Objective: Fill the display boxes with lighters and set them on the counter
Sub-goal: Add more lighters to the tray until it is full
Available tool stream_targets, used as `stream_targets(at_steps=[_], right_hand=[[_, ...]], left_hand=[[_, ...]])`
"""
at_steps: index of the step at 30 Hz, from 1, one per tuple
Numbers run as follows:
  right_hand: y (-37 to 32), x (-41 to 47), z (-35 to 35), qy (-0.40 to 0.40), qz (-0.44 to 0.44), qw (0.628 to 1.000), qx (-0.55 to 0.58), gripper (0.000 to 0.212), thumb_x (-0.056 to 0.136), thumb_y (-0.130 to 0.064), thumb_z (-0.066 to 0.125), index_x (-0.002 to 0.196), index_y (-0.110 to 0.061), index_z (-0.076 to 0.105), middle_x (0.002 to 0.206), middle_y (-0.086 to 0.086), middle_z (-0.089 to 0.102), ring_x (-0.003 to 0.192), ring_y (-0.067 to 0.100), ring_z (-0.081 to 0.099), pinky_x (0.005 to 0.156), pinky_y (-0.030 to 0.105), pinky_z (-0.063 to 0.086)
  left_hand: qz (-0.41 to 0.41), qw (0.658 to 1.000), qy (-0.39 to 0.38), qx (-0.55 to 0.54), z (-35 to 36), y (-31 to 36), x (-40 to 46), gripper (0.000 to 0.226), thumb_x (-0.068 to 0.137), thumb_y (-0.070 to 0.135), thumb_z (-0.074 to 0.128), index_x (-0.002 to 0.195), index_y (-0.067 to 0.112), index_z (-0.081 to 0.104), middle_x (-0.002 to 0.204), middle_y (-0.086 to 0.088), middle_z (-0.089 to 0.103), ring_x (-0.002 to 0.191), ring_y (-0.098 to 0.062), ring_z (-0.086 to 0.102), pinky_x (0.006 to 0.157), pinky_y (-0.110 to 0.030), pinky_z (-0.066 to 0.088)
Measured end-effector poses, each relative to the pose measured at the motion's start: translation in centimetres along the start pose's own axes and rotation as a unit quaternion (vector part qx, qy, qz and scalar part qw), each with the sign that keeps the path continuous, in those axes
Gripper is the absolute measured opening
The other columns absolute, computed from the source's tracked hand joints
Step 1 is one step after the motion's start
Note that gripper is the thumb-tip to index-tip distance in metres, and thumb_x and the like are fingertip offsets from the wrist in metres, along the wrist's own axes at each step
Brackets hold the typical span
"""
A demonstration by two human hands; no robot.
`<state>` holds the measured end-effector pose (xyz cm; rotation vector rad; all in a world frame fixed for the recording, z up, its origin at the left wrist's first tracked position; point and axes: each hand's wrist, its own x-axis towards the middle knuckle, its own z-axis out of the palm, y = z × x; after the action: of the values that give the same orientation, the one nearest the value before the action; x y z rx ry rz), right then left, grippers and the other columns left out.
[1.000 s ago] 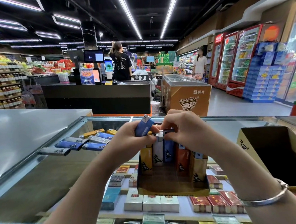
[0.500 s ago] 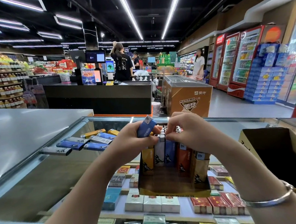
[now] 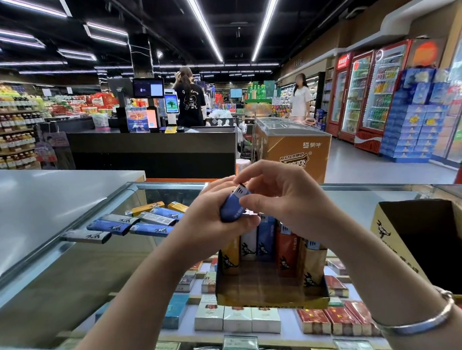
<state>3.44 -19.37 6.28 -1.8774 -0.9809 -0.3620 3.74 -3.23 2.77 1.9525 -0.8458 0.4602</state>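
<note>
Left hand (image 3: 213,216) grips a blue lighter (image 3: 233,205), fingers curled round its body, above the display box (image 3: 272,296) on the glass surface (image 3: 67,266). Right hand (image 3: 285,198) pinches the lighter's top with thumb and curled fingers. Loose lighters (image 3: 135,221) lie far left; open carton (image 3: 431,243) at right.

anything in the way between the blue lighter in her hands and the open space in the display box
Nothing visible. The blue lighter, gripped by the left hand and pinched by the right hand, is above the display box; its front floor, before the standing lighters, is bare.
</note>
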Motion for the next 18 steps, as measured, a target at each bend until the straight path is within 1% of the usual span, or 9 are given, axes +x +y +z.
stream_targets(at_steps=[1,2,4,6,8,11,14,15,18], right_hand=[[0.0,0.0,-0.1,0.01,-0.004,1.0,0.006,0.026,0.08,-0.001,0.068,0.092,-0.023,0.064,0.074,0.013,0.064,0.066,0.029,0.058,0.065,0.044,0.052],[0.0,0.0,-0.4,0.026,-0.007,0.999,0.022,0.026,0.08,0.002,0.067,0.09,-0.022,0.065,0.072,0.01,0.062,0.064,0.025,0.056,0.064,0.04,0.053],[0.1,0.0,-1.1,0.074,0.0,0.994,0.077,0.024,0.079,0.004,0.064,0.087,-0.018,0.065,0.07,0.003,0.059,0.062,0.015,0.052,0.057,0.028,0.05],[0.2,0.0,-1.9,0.116,0.025,0.984,0.132,0.018,0.074,-0.001,0.061,0.083,-0.015,0.066,0.067,0.0,0.056,0.056,0.011,0.047,0.048,0.018,0.043],[0.3,-0.1,-2.7,0.126,0.048,0.981,0.142,0.017,0.072,-0.004,0.059,0.081,-0.017,0.067,0.067,0.0,0.054,0.051,0.01,0.042,0.044,0.016,0.036],[0.5,-0.2,-3.0,0.09,0.047,0.993,0.056,0.025,0.079,0.003,0.062,0.082,-0.021,0.067,0.069,-0.002,0.054,0.053,0.009,0.043,0.046,0.014,0.037],[0.6,-0.3,-2.5,0.036,0.033,0.997,-0.055,0.028,0.08,0.003,0.065,0.084,-0.024,0.065,0.071,-0.002,0.057,0.057,0.007,0.047,0.051,0.014,0.041],[0.6,-0.2,-2.3,0.02,0.029,0.996,-0.086,0.027,0.08,0.001,0.066,0.085,-0.025,0.065,0.071,-0.004,0.057,0.057,0.004,0.048,0.052,0.013,0.041],[0.8,-0.3,-1.9,-0.028,0.029,0.987,-0.156,0.021,0.081,-0.005,0.067,0.09,-0.023,0.065,0.076,-0.004,0.06,0.065,0.008,0.054,0.057,0.019,0.048]], left_hand=[[-0.012,1.0,-0.011,-0.022,0.0,0.1,0.0,0.018,0.075,0.028,0.069,0.091,0.031,0.062,0.094,0.024,0.058,0.094,-0.001,0.053,0.077,-0.02,0.041],[-0.027,0.998,-0.025,-0.048,-0.1,0.1,0.0,0.027,0.074,0.031,0.071,0.098,0.036,0.061,0.1,0.022,0.059,0.097,-0.003,0.055,0.078,-0.022,0.044],[-0.067,0.993,-0.057,-0.073,-0.3,-0.1,0.0,0.046,0.069,0.038,0.072,0.109,0.052,0.053,0.12,0.011,0.056,0.11,-0.007,0.053,0.089,-0.03,0.047],[-0.104,0.991,-0.086,-0.021,-0.4,-0.4,-0.1,0.062,0.066,0.045,0.073,0.113,0.065,0.038,0.138,0.011,0.041,0.124,-0.006,0.04,0.101,-0.033,0.037],[-0.127,0.986,-0.105,0.017,-0.5,-0.6,-0.2,0.073,0.065,0.045,0.074,0.116,0.067,0.027,0.147,0.016,0.026,0.132,-0.003,0.024,0.107,-0.033,0.026],[-0.127,0.983,-0.128,0.046,-0.7,-0.9,-0.2,0.071,0.072,0.033,0.076,0.118,0.062,0.03,0.142,0.024,0.021,0.133,0.002,0.014,0.113,-0.038,0.019],[-0.129,0.979,-0.137,0.08,-0.7,-1.3,-0.2,0.062,0.075,0.027,0.075,0.116,0.056,0.038,0.148,0.021,0.018,0.139,-0.003,0.007,0.116,-0.045,0.014],[-0.129,0.98,-0.135,0.075,-0.7,-1.4,-0.2,0.061,0.075,0.025,0.075,0.114,0.057,0.039,0.148,0.019,0.019,0.138,-0.002,0.009,0.115,-0.044,0.015],[-0.124,0.982,-0.136,0.049,-0.7,-1.4,-0.2,0.058,0.074,0.023,0.075,0.112,0.054,0.044,0.145,0.019,0.025,0.135,-0.001,0.019,0.114,-0.04,0.022]])
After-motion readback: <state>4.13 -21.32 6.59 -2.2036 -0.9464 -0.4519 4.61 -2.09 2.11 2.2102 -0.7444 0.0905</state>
